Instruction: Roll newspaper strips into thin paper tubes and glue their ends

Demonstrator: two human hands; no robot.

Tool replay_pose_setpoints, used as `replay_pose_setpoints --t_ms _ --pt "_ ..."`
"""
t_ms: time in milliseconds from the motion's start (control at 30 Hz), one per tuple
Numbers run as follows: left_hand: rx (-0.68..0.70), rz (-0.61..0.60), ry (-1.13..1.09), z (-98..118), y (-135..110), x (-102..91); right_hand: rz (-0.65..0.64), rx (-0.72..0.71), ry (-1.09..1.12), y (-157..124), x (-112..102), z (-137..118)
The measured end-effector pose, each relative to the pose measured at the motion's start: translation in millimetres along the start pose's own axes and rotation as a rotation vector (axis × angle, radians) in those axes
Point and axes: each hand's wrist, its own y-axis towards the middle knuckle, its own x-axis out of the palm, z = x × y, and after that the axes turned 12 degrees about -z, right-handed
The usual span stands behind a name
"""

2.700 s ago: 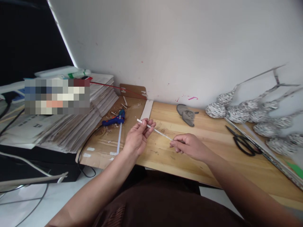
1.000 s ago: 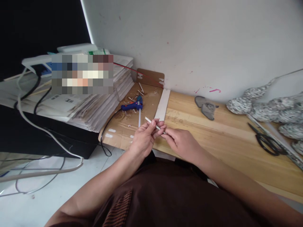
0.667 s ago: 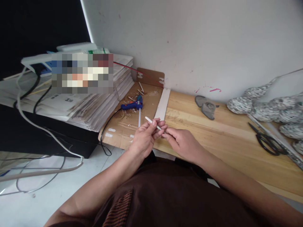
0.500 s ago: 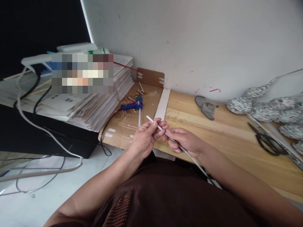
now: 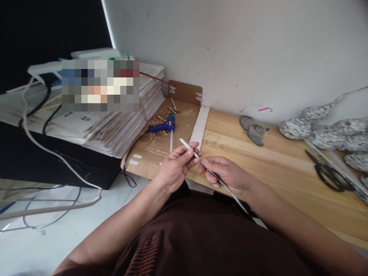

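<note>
A thin, pale rolled-paper stick (image 5: 232, 192) slants across in front of me, its whiter tip up at the left and its lower end running down past the table edge towards my lap. My left hand (image 5: 179, 163) pinches it close to the white tip, thumb on top. Just below, my right hand (image 5: 224, 172) closes its fingers round the stick, almost touching the left fingertips. Beyond my left hand a blue glue gun (image 5: 163, 125) lies on a stained cardboard sheet (image 5: 146, 153), a clear glue stick pointing towards me from its back.
Stacked papers (image 5: 120, 134) stand at the left, with a white cable (image 5: 57, 155) hanging in front. On the wooden table (image 5: 244, 161) lie a grey cloth piece (image 5: 255, 134), black scissors (image 5: 330, 176) and woven paper shapes (image 5: 316, 130). A pale wall rises behind.
The view has shifted slightly, so the table things sit a little further right. Both hands keep their hold on the stick, with hardly any movement between them.
</note>
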Motion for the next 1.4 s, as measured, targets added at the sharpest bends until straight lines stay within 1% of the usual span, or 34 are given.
replay_pose_setpoints --t_ms 100,133,267,333,433,633,733,900,967,1033,1100,1233,1300,1400 --pt "0.017 0.014 0.001 0 0 -0.3 0.057 -0.006 -0.135 0 1 -3" --pt "0.025 0.018 0.000 0 0 0.1 0.091 -0.029 -0.188 1 2 -5" --pt "0.049 0.056 -0.014 -1 0 3.6 0.293 -0.226 -0.368 8 3 -19" --pt "0.049 0.082 -0.015 -1 0 6.1 0.351 -0.269 -0.447 13 4 -27" --pt "0.063 0.098 -0.006 -1 1 9.4 0.347 -0.243 -0.509 21 5 -36" --pt "0.066 0.110 -0.010 0 1 11.4 0.299 -0.193 -0.395 34 6 -40" --pt "0.055 0.077 -0.007 -1 0 10.5 0.323 -0.188 -0.362 36 9 -43" --pt "0.046 0.031 -0.013 -2 -1 9.0 0.384 -0.140 -0.199 39 16 -49" --pt "0.049 0.032 -0.013 -3 -1 8.4 0.394 -0.121 -0.170 40 17 -48" --pt "0.060 0.063 -0.010 -5 -1 7.9 0.385 -0.122 -0.164 42 17 -46" --pt "0.079 0.116 -0.011 -7 1 7.5 0.384 -0.120 -0.180 44 16 -44" --pt "0.095 0.189 -0.050 -7 3 7.4 0.424 -0.113 -0.261 47 15 -45" --pt "0.088 0.200 -0.080 -6 3 7.6 0.433 -0.131 -0.318 47 14 -47" --pt "0.093 0.198 -0.106 -5 3 8.1 0.461 -0.169 -0.468 46 13 -47"
